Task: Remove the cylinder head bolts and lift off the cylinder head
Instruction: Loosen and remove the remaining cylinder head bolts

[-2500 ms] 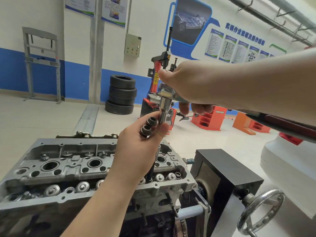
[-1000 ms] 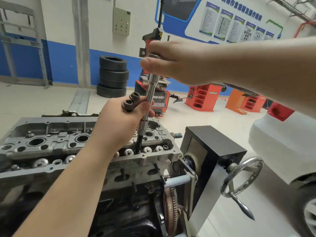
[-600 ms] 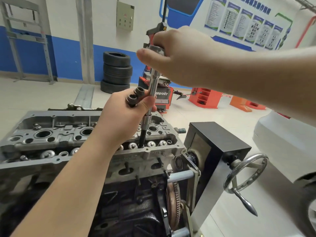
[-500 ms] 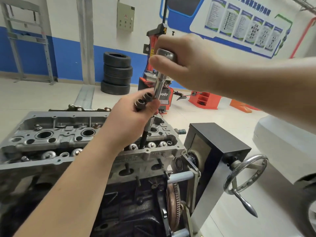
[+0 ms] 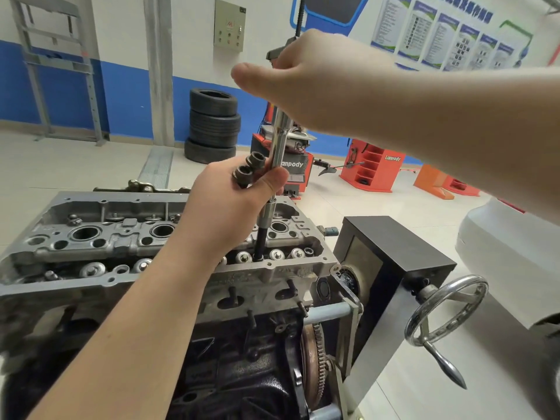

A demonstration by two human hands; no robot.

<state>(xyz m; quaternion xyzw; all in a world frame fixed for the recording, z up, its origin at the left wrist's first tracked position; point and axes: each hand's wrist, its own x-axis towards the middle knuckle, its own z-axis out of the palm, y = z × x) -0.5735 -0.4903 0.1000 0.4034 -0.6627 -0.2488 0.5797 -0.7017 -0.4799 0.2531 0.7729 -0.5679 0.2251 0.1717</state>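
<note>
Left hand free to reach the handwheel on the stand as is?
Probably not. The left hand grips two bolts and steadies the extension bar; the handwheel lies unobstructed, but across on the right.

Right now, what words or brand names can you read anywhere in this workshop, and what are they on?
"anpody", first letter hidden: red machine behind the extension bar.
"Lanpody": red rack.
Wall posters: text too small to read.
Grey wall box: red mark unreadable.
</note>
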